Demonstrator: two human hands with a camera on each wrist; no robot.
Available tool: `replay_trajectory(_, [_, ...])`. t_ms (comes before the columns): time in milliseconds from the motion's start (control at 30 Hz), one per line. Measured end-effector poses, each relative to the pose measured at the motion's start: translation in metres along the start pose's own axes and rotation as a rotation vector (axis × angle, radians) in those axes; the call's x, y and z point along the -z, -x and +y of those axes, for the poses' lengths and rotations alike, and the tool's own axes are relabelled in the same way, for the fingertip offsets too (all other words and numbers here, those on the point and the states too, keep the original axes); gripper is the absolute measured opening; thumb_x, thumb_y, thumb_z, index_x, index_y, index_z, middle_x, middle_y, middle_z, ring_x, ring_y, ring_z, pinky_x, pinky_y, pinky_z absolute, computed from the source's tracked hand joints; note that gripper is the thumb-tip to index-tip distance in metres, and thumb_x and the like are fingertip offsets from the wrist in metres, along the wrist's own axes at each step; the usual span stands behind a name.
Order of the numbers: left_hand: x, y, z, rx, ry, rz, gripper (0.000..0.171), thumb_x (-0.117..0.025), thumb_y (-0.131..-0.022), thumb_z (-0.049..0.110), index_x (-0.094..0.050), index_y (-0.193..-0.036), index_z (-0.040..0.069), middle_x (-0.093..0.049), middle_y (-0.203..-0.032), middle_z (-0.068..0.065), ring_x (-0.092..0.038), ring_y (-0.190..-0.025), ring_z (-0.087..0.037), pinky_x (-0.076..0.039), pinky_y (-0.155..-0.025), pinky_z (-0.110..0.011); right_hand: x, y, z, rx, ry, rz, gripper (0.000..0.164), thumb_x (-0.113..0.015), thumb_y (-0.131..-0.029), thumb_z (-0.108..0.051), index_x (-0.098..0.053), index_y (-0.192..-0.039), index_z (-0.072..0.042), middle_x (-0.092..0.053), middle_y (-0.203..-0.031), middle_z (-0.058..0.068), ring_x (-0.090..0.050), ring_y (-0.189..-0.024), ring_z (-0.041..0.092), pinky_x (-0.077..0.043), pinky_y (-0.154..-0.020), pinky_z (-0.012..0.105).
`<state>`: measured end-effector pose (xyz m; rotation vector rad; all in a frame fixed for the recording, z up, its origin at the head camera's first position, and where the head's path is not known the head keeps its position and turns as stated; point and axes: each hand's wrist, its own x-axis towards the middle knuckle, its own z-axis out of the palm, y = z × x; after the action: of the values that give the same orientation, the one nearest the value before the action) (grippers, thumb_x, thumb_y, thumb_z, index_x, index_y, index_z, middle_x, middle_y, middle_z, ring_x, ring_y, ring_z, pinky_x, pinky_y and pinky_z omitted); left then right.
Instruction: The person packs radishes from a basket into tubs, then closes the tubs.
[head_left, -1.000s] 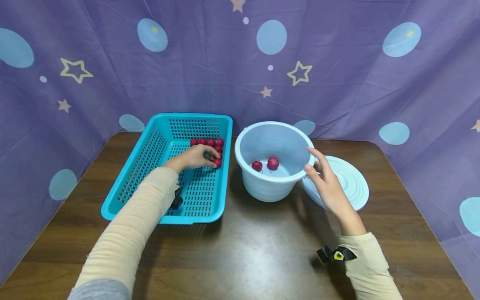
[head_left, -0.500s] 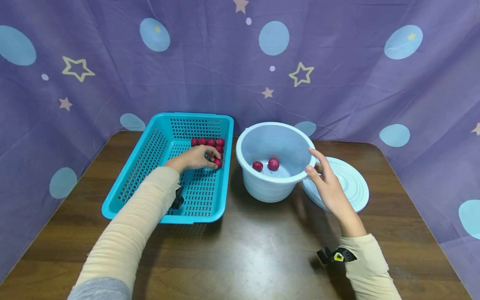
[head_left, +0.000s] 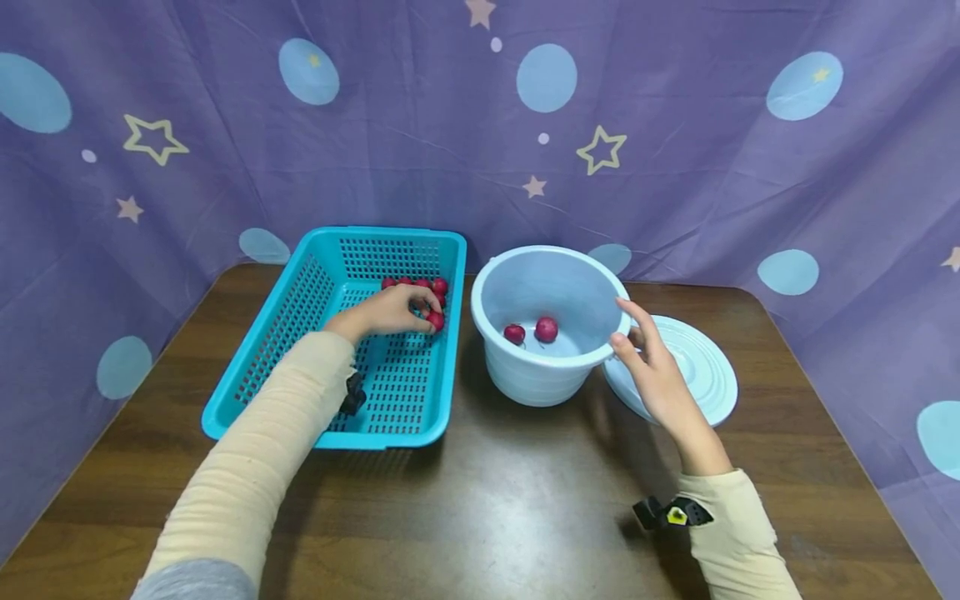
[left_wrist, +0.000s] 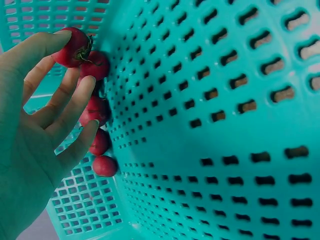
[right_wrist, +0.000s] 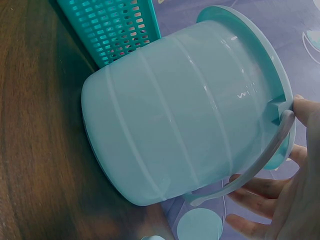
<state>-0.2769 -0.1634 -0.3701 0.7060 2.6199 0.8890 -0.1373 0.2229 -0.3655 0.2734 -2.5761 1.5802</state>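
Note:
My left hand (head_left: 390,310) pinches a red radish (left_wrist: 74,47) between thumb and fingers, inside the turquoise basket (head_left: 397,417). Green stem stubs show on this radish in the left wrist view. More radishes (left_wrist: 105,166) line up along the basket's wall below my fingers, partly hidden by the hand in the head view. My right hand (head_left: 656,367) grips the rim of a pale blue bucket (head_left: 536,379), thumb on the near side and fingertips at the edge. Two radishes (head_left: 546,329) lie on the bucket's bottom. The bucket's handle (right_wrist: 250,172) hangs beside my right fingers.
A round pale blue lid (head_left: 701,367) lies on the wooden table (head_left: 480,517), right of the bucket and partly behind my right hand. Behind the table hangs a purple curtain (head_left: 420,108) with stars and dots. The basket stands just left of the bucket.
My left hand has lifted slightly, and the pinched radish has risen a little with it. My right hand stays at the bucket's rim.

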Motion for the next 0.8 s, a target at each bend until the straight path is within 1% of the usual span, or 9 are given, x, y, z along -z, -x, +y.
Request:
replay_trajectory(167, [0.007,0.003,0.001,-0.01,0.026,0.016,0.027,-0.074,-0.087,0.012,-0.067,-0.112,0.007,-0.065,-0.112,-0.013,-0.058,-0.106,-0.03,-0.048,-0.091,-0.045,0.0,-0.001,0.001,0.0,0.001,0.0,0.056,-0.047,-0.105,-0.033,-0.025,-0.157,-0.029,-0.053,-0.133,0.026,-0.054,-0.114,0.034,-0.039,-0.1,0.052])
replay_trajectory(300, [0.01,0.007,0.003,0.006,0.033,0.028,0.027,-0.074,-0.088,0.015,-0.067,-0.113,0.009,-0.064,-0.114,-0.012,-0.057,-0.108,-0.032,-0.047,-0.093,-0.047,0.001,0.001,0.002,-0.002,0.005,-0.005,0.056,-0.047,-0.105,-0.034,-0.026,-0.157,-0.031,-0.051,-0.136,0.027,-0.053,-0.119,0.036,-0.038,-0.102,0.055])
replay_trajectory(400, [0.012,0.013,0.007,0.015,0.047,0.035,0.027,-0.074,-0.088,0.016,-0.066,-0.113,0.011,-0.063,-0.115,-0.011,-0.057,-0.11,-0.033,-0.048,-0.094,-0.047,0.0,0.002,0.002,-0.001,0.01,-0.005,0.056,-0.047,-0.105,-0.034,-0.025,-0.156,-0.032,-0.049,-0.138,0.028,-0.052,-0.121,0.04,-0.037,-0.103,0.058])
replay_trajectory(500, [0.018,0.019,0.015,0.01,0.056,0.043,0.027,-0.074,-0.089,0.016,-0.066,-0.114,0.011,-0.064,-0.114,-0.01,-0.058,-0.108,-0.031,-0.049,-0.093,-0.046,0.0,0.0,0.001,0.013,0.022,-0.002,0.055,-0.047,-0.105,-0.034,-0.026,-0.157,-0.031,-0.05,-0.138,0.029,-0.053,-0.121,0.042,-0.037,-0.102,0.06])
replay_trajectory(600, [0.021,0.025,0.023,0.003,0.05,0.042,0.028,-0.074,-0.089,0.018,-0.067,-0.115,0.012,-0.064,-0.111,-0.01,-0.058,-0.104,-0.028,-0.05,-0.09,-0.044,0.001,0.003,0.003,0.019,0.034,-0.005,0.055,-0.047,-0.106,-0.033,-0.026,-0.157,-0.029,-0.05,-0.137,0.03,-0.052,-0.121,0.041,-0.037,-0.102,0.06])
replay_trajectory(800, [0.039,0.027,0.046,-0.016,0.05,0.077,0.029,-0.074,-0.089,0.02,-0.066,-0.116,0.014,-0.064,-0.111,-0.009,-0.06,-0.099,-0.027,-0.05,-0.086,-0.043,0.002,-0.001,0.002,0.044,0.045,0.006,0.055,-0.046,-0.106,-0.033,-0.026,-0.157,-0.029,-0.054,-0.132,0.028,-0.054,-0.117,0.037,-0.037,-0.101,0.056])
